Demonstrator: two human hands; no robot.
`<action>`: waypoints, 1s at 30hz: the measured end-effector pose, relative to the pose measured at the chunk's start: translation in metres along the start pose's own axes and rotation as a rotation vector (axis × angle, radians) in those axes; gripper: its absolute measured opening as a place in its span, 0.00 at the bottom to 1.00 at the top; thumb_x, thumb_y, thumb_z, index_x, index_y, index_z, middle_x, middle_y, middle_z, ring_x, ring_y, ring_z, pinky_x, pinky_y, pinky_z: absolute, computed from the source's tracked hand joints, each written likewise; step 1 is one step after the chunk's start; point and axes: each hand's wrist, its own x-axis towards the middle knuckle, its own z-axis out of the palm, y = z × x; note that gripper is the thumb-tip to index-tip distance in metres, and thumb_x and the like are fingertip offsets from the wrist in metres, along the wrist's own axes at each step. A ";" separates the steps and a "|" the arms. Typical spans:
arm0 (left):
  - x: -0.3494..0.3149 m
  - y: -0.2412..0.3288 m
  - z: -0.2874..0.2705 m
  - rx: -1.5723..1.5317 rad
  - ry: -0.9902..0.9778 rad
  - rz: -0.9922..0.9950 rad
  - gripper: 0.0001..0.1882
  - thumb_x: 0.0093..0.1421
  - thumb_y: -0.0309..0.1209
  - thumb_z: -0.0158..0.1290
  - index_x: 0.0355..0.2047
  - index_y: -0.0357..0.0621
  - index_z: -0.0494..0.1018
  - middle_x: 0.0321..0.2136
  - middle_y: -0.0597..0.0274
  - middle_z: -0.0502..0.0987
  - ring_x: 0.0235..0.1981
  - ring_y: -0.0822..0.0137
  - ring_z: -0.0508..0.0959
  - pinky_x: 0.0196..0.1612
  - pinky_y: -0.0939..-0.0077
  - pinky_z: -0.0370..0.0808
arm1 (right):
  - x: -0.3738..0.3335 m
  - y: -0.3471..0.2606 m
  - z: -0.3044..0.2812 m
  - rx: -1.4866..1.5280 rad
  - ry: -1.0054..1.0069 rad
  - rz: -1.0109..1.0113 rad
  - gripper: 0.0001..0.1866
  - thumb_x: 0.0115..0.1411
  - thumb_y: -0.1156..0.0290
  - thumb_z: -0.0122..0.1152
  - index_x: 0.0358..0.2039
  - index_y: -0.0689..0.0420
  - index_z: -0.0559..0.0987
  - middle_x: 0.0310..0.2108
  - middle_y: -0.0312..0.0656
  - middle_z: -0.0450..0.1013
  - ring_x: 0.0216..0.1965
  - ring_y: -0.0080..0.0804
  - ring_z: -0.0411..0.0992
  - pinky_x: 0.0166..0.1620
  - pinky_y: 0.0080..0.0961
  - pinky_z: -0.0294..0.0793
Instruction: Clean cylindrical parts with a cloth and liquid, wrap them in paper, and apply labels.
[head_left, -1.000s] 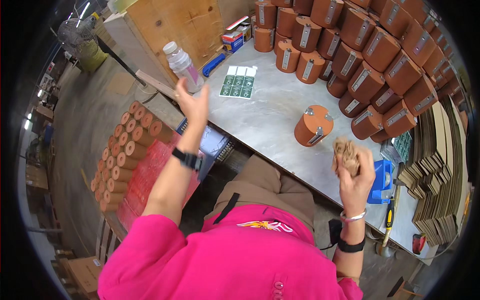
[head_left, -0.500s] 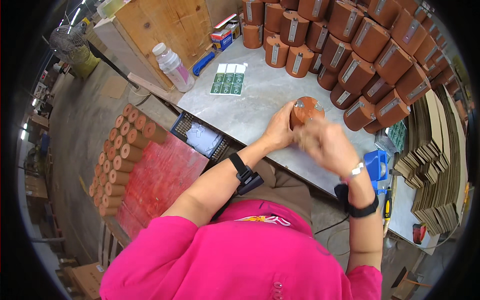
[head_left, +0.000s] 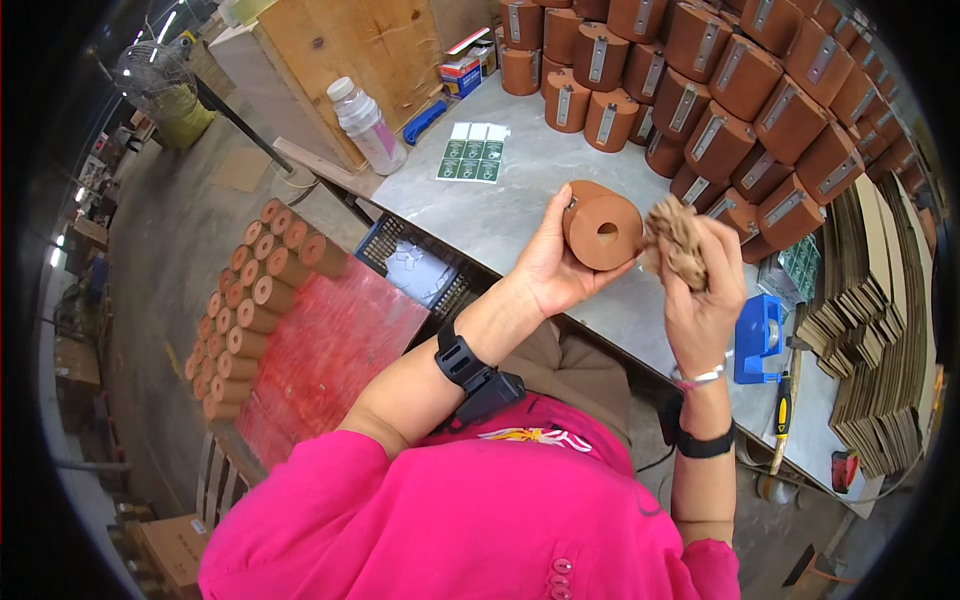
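A reddish-brown cylinder rests in my left hand, its flat end with a round centre hole turned toward me. My thumb and fingers wrap round its side, and a bit of metal shows near the thumb. Just right of it, my right hand grips a crumpled brown rag, which is close to the cylinder's edge; whether they touch I cannot tell. Past both hands, many similar cylinders with metal strips are stacked. A sheet of green and white stickers lies flat on the grey tabletop.
On the left, rows of brown cylinders lie on a red board. A black crate sits under the table edge. At right are a blue tape dispenser, a yellow-black handled tool and stacked cardboard. A plastic bottle stands back left.
The cylinder has turned, from an end with metal pieces to the end with the hole. My right hand has drawn off to the right, and the rag in it now shows clearly.
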 end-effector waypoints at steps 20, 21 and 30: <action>-0.017 0.015 -0.012 0.206 -0.194 0.086 0.40 0.59 0.62 0.53 0.63 0.50 0.60 0.55 0.54 0.69 0.57 0.56 0.70 0.59 0.47 0.68 | -0.010 -0.023 -0.011 -0.006 -0.122 -0.018 0.20 0.45 0.83 0.63 0.42 0.62 0.79 0.37 0.49 0.71 0.37 0.47 0.74 0.39 0.34 0.75; -0.019 0.010 -0.011 0.218 -0.203 0.100 0.40 0.60 0.62 0.52 0.63 0.49 0.60 0.55 0.54 0.69 0.57 0.56 0.71 0.59 0.48 0.68 | -0.006 -0.024 -0.001 -0.007 -0.124 -0.014 0.20 0.45 0.83 0.63 0.42 0.62 0.79 0.37 0.49 0.71 0.37 0.47 0.74 0.39 0.34 0.75; -0.024 -0.007 -0.024 0.185 -0.263 -0.031 0.41 0.62 0.62 0.48 0.64 0.45 0.58 0.57 0.52 0.69 0.54 0.53 0.73 0.58 0.50 0.70 | 0.026 0.011 0.034 0.139 -0.074 0.113 0.10 0.52 0.79 0.64 0.37 0.62 0.80 0.30 0.45 0.72 0.32 0.40 0.74 0.37 0.29 0.73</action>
